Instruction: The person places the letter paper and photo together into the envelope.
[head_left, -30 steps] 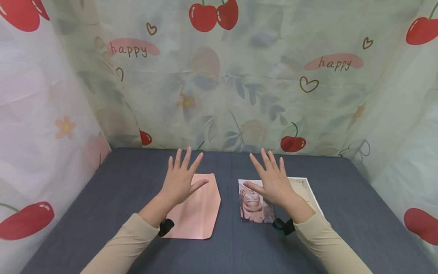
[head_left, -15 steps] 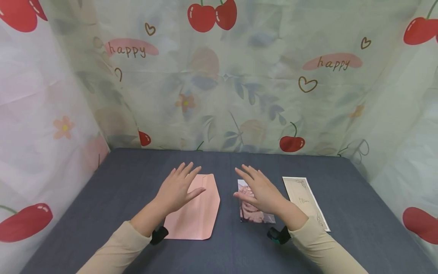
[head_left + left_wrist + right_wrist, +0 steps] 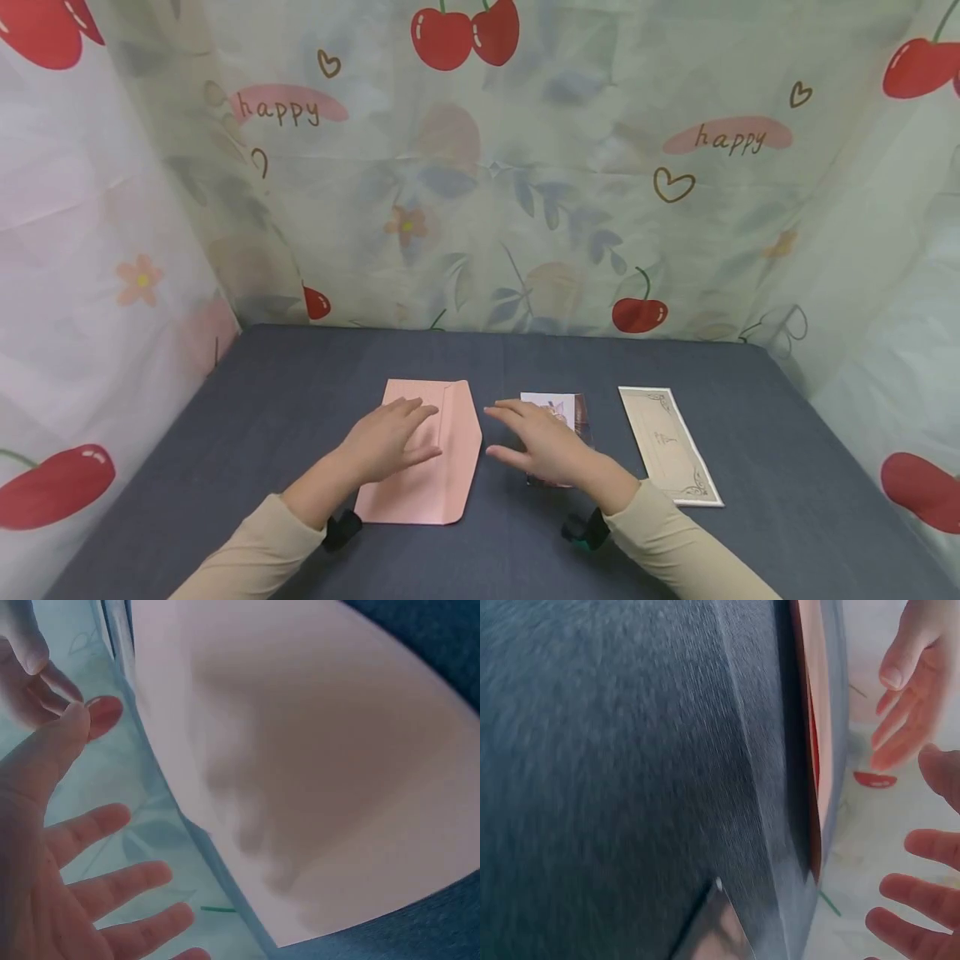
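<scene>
A pink envelope (image 3: 420,492) lies on the dark table with its flap side to the right. Above it hovers my left hand (image 3: 386,442), fingers spread and holding nothing; its shadow falls on the envelope (image 3: 337,750) in the left wrist view. My right hand (image 3: 547,446) is held over a photo card (image 3: 558,406), its fingers loosely extended toward the envelope, and covers much of the card. Right of that lies a cream card (image 3: 666,442) with a white border and scroll ornaments, touched by neither hand.
Dark cloth covers the table (image 3: 510,550). Behind it and at both sides hangs a printed curtain (image 3: 495,208) with cherries and flowers. A dark wrist camera (image 3: 342,529) sits under the left wrist, and another (image 3: 585,531) under the right.
Both hands have come down from a raised, spread pose. The right hand has moved left toward the envelope, uncovering the cream card. The envelope and cards have stayed in place.
</scene>
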A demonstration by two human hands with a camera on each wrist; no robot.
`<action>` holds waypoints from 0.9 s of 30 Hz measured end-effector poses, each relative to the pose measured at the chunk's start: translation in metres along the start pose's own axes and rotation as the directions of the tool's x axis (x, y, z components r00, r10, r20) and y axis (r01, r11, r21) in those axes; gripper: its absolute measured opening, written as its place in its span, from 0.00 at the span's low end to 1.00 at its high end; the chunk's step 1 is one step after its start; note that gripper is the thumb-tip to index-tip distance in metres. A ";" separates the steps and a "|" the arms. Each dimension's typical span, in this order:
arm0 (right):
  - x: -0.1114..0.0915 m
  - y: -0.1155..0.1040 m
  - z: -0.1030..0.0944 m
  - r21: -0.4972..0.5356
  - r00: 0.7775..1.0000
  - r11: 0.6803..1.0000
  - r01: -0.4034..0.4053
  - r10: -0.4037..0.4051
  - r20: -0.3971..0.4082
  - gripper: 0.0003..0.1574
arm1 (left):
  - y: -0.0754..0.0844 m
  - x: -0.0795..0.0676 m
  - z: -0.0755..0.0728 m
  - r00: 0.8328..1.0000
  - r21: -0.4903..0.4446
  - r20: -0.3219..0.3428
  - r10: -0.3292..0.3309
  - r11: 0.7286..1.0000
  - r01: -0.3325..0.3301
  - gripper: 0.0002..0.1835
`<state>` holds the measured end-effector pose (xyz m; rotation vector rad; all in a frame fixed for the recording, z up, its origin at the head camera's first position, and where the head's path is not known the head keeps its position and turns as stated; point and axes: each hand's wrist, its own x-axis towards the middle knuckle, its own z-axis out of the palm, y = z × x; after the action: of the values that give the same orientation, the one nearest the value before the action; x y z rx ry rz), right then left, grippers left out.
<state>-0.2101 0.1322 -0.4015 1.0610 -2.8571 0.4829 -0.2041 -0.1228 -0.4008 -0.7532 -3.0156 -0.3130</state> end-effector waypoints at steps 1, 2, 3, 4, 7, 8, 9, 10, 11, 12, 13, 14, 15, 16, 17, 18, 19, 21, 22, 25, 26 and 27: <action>0.001 -0.001 0.003 0.002 1.000 1.000 0.007 -0.007 0.015 0.35 | 0.000 -0.001 0.002 1.000 -0.012 0.017 0.006 1.000 -0.006 0.31; 0.002 -0.002 0.005 0.010 1.000 1.000 0.018 -0.018 0.025 0.34 | -0.001 -0.001 0.004 0.999 -0.023 0.033 0.012 1.000 -0.011 0.31; 0.004 -0.003 0.008 0.016 0.999 0.999 0.030 -0.030 0.031 0.34 | -0.001 -0.002 0.005 0.999 -0.032 0.048 0.016 0.999 -0.015 0.31; 0.005 -0.003 0.010 0.024 0.998 0.999 0.042 -0.043 0.036 0.33 | -0.001 -0.003 0.007 0.998 -0.038 0.061 0.022 0.999 -0.019 0.30; 0.008 -0.007 0.015 0.066 0.997 0.997 0.045 -0.049 0.059 0.33 | 0.000 -0.004 0.009 0.996 -0.065 0.083 0.022 0.998 -0.017 0.30; 0.008 -0.008 0.017 0.076 0.997 0.996 0.045 -0.050 0.063 0.33 | 0.000 -0.004 0.009 0.995 -0.070 0.093 0.019 0.997 -0.012 0.31; 0.009 -0.010 0.018 0.083 0.996 0.995 0.047 -0.053 0.066 0.33 | 0.000 -0.005 0.009 0.995 -0.076 0.100 0.018 0.997 -0.010 0.31; 0.010 -0.011 0.019 0.092 0.996 0.994 0.051 -0.057 0.068 0.33 | 0.001 -0.005 0.010 0.994 -0.078 0.108 0.015 0.997 -0.007 0.31; 0.010 -0.012 0.020 0.090 0.996 0.994 0.054 -0.061 0.071 0.33 | 0.001 -0.005 0.010 0.993 -0.085 0.113 0.014 0.996 -0.005 0.31; 0.011 -0.013 0.021 0.084 0.995 0.995 0.060 -0.066 0.074 0.33 | 0.001 -0.006 0.011 0.993 -0.088 0.121 0.011 0.996 0.000 0.31; 0.012 -0.014 0.023 0.079 0.994 0.995 0.063 -0.069 0.079 0.33 | 0.001 -0.006 0.012 0.992 -0.090 0.128 0.010 0.996 0.001 0.31; 0.012 -0.015 0.024 0.071 0.994 0.995 0.068 -0.074 0.083 0.33 | 0.001 -0.006 0.012 0.991 -0.089 0.136 0.007 0.996 0.005 0.31; 0.013 -0.016 0.025 0.064 0.993 0.995 0.072 -0.077 0.089 0.33 | 0.001 -0.006 0.014 0.990 -0.086 0.142 0.007 0.996 0.005 0.32; 0.013 -0.017 0.026 0.055 0.992 0.996 0.074 -0.079 0.096 0.33 | 0.001 -0.006 0.015 0.989 -0.080 0.150 0.006 0.997 0.006 0.32; 0.013 -0.017 0.027 0.047 0.991 0.996 0.076 -0.081 0.103 0.33 | 0.000 -0.006 0.016 0.988 -0.079 0.155 0.007 0.997 0.006 0.32; 0.014 -0.018 0.028 0.045 0.991 0.996 0.079 -0.083 0.107 0.33 | 0.000 -0.006 0.017 0.987 -0.076 0.162 0.005 0.997 0.007 0.33; 0.014 -0.019 0.029 0.041 0.990 0.996 0.082 -0.086 0.109 0.33 | 0.000 -0.006 0.018 0.986 -0.076 0.164 0.007 0.997 0.005 0.33; 0.014 -0.020 0.031 0.038 0.990 0.995 0.093 -0.097 0.106 0.32 | 0.001 -0.006 0.019 0.986 -0.080 0.166 0.010 0.997 0.003 0.33; 0.015 -0.020 0.031 0.036 0.989 0.994 0.102 -0.105 0.103 0.32 | 0.001 -0.006 0.019 0.986 -0.085 0.168 0.009 0.996 0.005 0.33; 0.016 -0.022 0.033 0.030 0.987 0.993 0.116 -0.118 0.109 0.33 | 0.002 -0.007 0.019 0.984 -0.099 0.178 -0.001 0.995 0.019 0.34; 0.016 -0.022 0.033 0.029 0.986 0.993 0.115 -0.118 0.119 0.34 | 0.003 -0.007 0.019 0.983 -0.104 0.186 -0.008 0.994 0.028 0.34; 0.016 -0.022 0.034 0.028 0.984 0.993 0.112 -0.115 0.133 0.34 | 0.003 -0.007 0.019 0.981 -0.108 0.193 -0.015 0.993 0.037 0.34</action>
<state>-0.2063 0.0954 -0.4249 1.2994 -2.8894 0.4498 -0.1959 -0.1196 -0.4189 -0.7960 -3.2146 -0.4364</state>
